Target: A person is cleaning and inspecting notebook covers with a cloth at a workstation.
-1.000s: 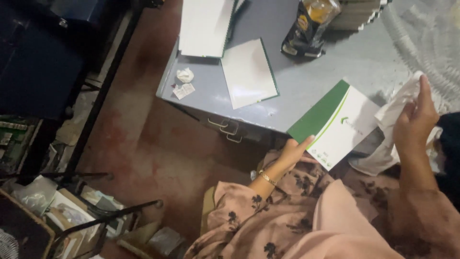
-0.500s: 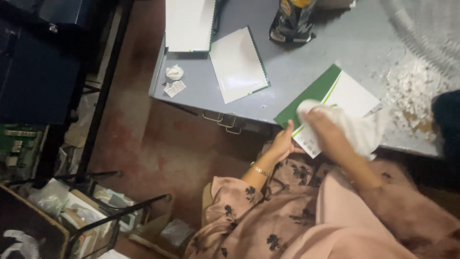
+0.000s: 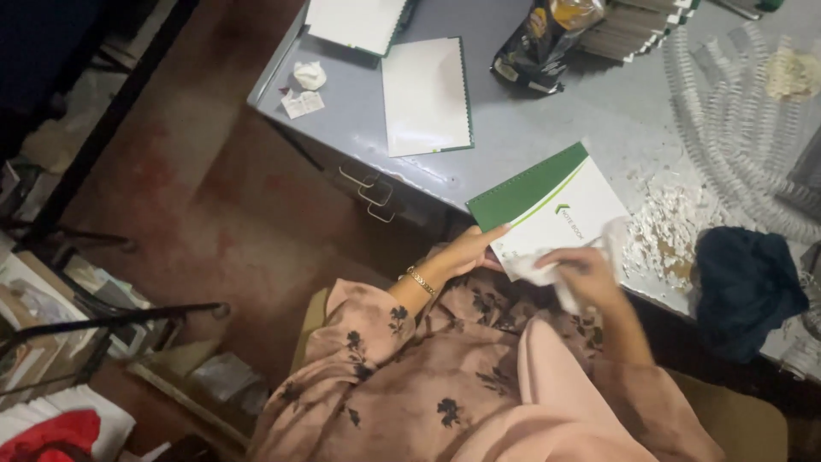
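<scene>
Green-and-white spiral-punched notebook point(image 3: 547, 205) lay at the near edge of the grey metal table point(image 3: 530, 128), its lower corner jutting past the rim toward the lap. Steadied at that lower-left edge by the left hand point(image 3: 466, 252), fingers stretched out flat against the cover rather than curled round it; gold bracelet point(image 3: 419, 281) on that wrist. Pressed onto the white part of the cover: a crumpled white cloth point(image 3: 590, 252), bunched under the right hand point(image 3: 581, 269), fingers closed down on it, though blurred.

Just right of the notebook, a scatter of white paper punchings point(image 3: 667, 231) on the tabletop. Beyond those, a heap of clear plastic spiral binding coils point(image 3: 735, 128), and nearer the table's front, a dark blue bundled cloth point(image 3: 744, 287).

Farther back on the table: a white-covered notebook with a green spine point(image 3: 425, 96) lying flat, another white pad point(image 3: 355, 21) behind it at the far edge, a dark snack packet point(image 3: 539, 43), and a stack of bound notebooks point(image 3: 641, 30). Near the left corner, a small wad of white paper point(image 3: 310, 74) and a torn scrap point(image 3: 301, 103) just beside it.

Below the table, reddish floor point(image 3: 197, 222); at far left, a black metal rack point(image 3: 103, 325) holding papers.
</scene>
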